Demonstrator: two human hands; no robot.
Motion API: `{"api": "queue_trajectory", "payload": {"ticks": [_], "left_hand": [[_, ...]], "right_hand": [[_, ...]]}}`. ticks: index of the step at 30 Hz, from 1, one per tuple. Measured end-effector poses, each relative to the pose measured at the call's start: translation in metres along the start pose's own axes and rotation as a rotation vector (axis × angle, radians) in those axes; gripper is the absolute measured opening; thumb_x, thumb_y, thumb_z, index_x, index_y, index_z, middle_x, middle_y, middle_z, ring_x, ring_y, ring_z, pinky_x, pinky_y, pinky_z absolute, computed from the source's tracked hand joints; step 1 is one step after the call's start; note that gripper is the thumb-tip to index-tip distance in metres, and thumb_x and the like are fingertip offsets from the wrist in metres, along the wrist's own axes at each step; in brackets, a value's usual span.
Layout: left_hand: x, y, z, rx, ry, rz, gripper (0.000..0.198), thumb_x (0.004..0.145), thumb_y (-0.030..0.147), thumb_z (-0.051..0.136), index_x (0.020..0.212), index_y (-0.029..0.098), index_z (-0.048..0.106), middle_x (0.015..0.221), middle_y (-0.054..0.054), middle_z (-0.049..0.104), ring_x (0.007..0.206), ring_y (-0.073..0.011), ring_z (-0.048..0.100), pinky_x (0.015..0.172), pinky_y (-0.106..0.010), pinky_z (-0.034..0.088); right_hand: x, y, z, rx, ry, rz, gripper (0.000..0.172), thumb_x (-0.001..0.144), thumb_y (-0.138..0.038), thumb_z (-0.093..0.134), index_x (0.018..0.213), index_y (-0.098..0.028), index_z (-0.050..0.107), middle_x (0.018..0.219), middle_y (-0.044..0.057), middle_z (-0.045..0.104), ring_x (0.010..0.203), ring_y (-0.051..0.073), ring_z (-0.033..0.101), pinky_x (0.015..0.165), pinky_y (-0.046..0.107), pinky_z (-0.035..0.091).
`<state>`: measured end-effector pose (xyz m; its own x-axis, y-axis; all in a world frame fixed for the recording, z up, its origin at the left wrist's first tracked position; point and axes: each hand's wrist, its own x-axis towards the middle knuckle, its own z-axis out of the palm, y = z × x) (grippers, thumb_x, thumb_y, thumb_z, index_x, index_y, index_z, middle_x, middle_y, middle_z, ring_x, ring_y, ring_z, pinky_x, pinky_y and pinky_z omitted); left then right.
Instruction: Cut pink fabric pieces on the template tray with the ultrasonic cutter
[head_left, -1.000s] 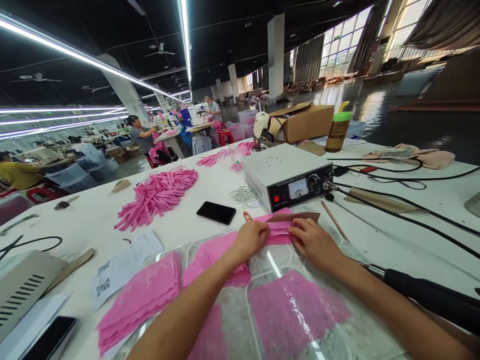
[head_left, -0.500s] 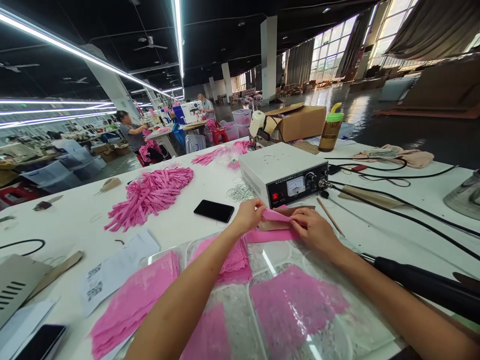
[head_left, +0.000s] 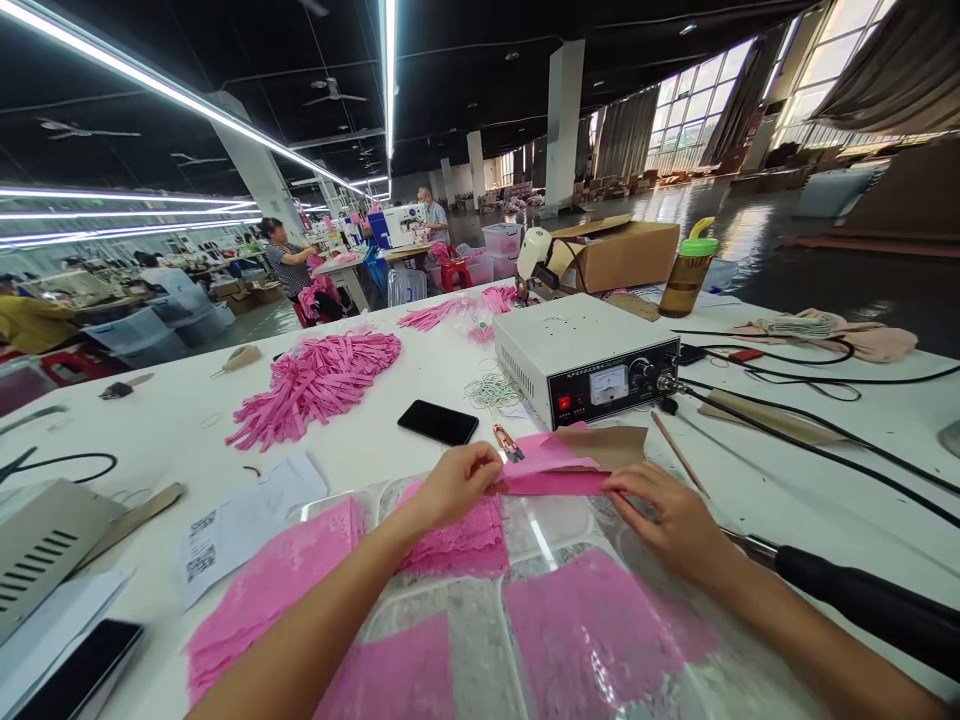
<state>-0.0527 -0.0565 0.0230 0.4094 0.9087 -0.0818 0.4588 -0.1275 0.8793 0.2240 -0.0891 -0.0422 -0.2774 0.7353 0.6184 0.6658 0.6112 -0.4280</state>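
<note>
My left hand (head_left: 466, 484) is closed in a pinch at the left end of a flat pink fabric strip (head_left: 559, 484). At the strip's right end, the thumb and fingers of my right hand (head_left: 671, 510) pinch it too. Just behind the strip lie a loose pink fabric piece (head_left: 536, 452) and a brown card piece (head_left: 611, 447). Small orange-handled thread snips (head_left: 508, 442) rest beyond my left fingers. Under my forearms, clear plastic sheeting (head_left: 480, 610) bears a lacy pink stack (head_left: 465, 535) and a pink fabric panel (head_left: 577, 625).
A white control box (head_left: 585, 345) with a meter stands behind my hands. A black phone (head_left: 437, 422) and a heap of pink strips (head_left: 319, 385) are to the left. Right are a pencil-like stick (head_left: 679, 455), black cables (head_left: 810, 420) and a black-handled tool (head_left: 847, 590).
My left hand has moved left and down, and the right hand slightly down. The strip, raised before, now lies lower and straight between them. The snips have come into sight.
</note>
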Motion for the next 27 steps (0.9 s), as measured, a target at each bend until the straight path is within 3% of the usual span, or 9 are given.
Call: {"api": "queue_trajectory", "payload": {"ticks": [4, 8, 13, 16, 18, 23, 27], "left_hand": [[-0.030, -0.008, 0.008, 0.102, -0.008, 0.013, 0.014, 0.084, 0.022, 0.050, 0.074, 0.016, 0.057, 0.069, 0.002, 0.057, 0.064, -0.0118, 0.052, 0.062, -0.022, 0.041], [-0.032, -0.003, 0.016, 0.128, -0.021, 0.011, 0.015, 0.084, 0.024, 0.048, 0.073, 0.017, 0.057, 0.071, 0.001, 0.059, 0.065, -0.0127, 0.051, 0.061, -0.023, 0.040], [-0.026, 0.002, 0.020, 0.059, -0.033, 0.012, 0.018, 0.088, 0.027, 0.043, 0.076, 0.017, 0.052, 0.075, -0.002, 0.061, 0.071, -0.0142, 0.060, 0.066, -0.024, 0.046], [-0.029, 0.000, 0.018, 0.057, -0.027, 0.011, 0.019, 0.089, 0.028, 0.042, 0.076, 0.017, 0.051, 0.076, -0.002, 0.062, 0.071, -0.0141, 0.061, 0.065, -0.024, 0.047], [-0.034, -0.003, 0.015, 0.090, -0.023, 0.007, 0.019, 0.088, 0.027, 0.044, 0.076, 0.016, 0.054, 0.074, -0.002, 0.061, 0.067, -0.0131, 0.058, 0.063, -0.023, 0.044], [-0.060, -0.007, 0.011, 0.177, -0.078, -0.034, 0.018, 0.086, 0.024, 0.049, 0.080, 0.017, 0.065, 0.073, 0.000, 0.063, 0.063, -0.0114, 0.051, 0.056, -0.021, 0.036], [-0.083, -0.005, 0.013, 0.187, -0.138, -0.067, 0.021, 0.088, 0.023, 0.048, 0.087, 0.018, 0.069, 0.083, -0.001, 0.068, 0.069, -0.0126, 0.056, 0.061, -0.021, 0.040]], "right_hand": [[-0.010, -0.004, 0.004, -0.038, -0.038, -0.045, 0.020, 0.093, -0.026, 0.048, 0.106, -0.022, 0.063, 0.100, 0.008, 0.067, 0.091, 0.023, 0.065, 0.078, 0.037, 0.056], [-0.001, -0.007, 0.015, -0.091, -0.081, -0.066, 0.033, 0.088, -0.022, 0.052, 0.121, -0.020, 0.057, 0.110, 0.012, 0.063, 0.094, 0.025, 0.064, 0.078, 0.038, 0.056], [0.013, -0.014, 0.030, -0.130, -0.134, -0.111, 0.029, 0.082, -0.015, 0.055, 0.109, -0.019, 0.064, 0.104, 0.010, 0.063, 0.092, 0.024, 0.062, 0.080, 0.037, 0.054], [0.016, -0.013, 0.033, -0.125, -0.153, -0.141, 0.015, 0.086, -0.013, 0.053, 0.088, -0.019, 0.067, 0.089, 0.007, 0.064, 0.082, 0.021, 0.061, 0.072, 0.033, 0.052], [0.013, -0.014, 0.030, -0.101, -0.163, -0.172, 0.019, 0.089, -0.014, 0.050, 0.081, -0.019, 0.066, 0.081, 0.006, 0.064, 0.075, 0.020, 0.060, 0.067, 0.031, 0.051], [-0.008, -0.032, 0.011, -0.004, -0.204, -0.264, 0.023, 0.095, -0.014, 0.044, 0.086, -0.019, 0.064, 0.076, 0.005, 0.063, 0.067, 0.017, 0.057, 0.061, 0.030, 0.047], [-0.024, -0.048, 0.001, 0.069, -0.225, -0.318, 0.021, 0.095, -0.011, 0.044, 0.092, -0.020, 0.062, 0.075, 0.003, 0.063, 0.065, 0.016, 0.056, 0.058, 0.028, 0.044]]}}
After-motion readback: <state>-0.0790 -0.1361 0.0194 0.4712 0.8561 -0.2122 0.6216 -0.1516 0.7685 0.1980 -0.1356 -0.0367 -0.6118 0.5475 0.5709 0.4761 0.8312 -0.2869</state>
